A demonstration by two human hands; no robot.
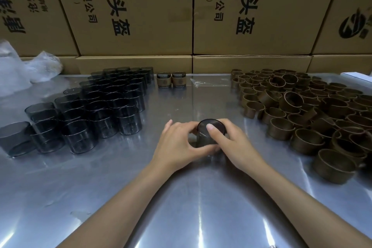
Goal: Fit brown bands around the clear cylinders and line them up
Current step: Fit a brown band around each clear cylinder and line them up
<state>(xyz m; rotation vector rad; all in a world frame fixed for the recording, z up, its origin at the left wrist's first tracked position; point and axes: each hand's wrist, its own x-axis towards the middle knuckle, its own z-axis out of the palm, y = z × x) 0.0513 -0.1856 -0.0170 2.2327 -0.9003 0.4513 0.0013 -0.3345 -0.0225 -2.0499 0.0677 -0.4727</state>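
Both my hands hold one clear cylinder (pixel 209 133) at centre frame, standing upright on the worktop (pixel 181 197). My left hand (pixel 179 143) curls round its left side; my right hand (pixel 231 143) grips the right, thumb on the rim. I can't tell if a band is on it. Loose bands (pixel 302 110), too many to count, lie right, nearer my right hand. Two banded cylinders (pixel 171 79) stand upper centre; bare cylinders (pixel 96 106), several dozen, fill the left.
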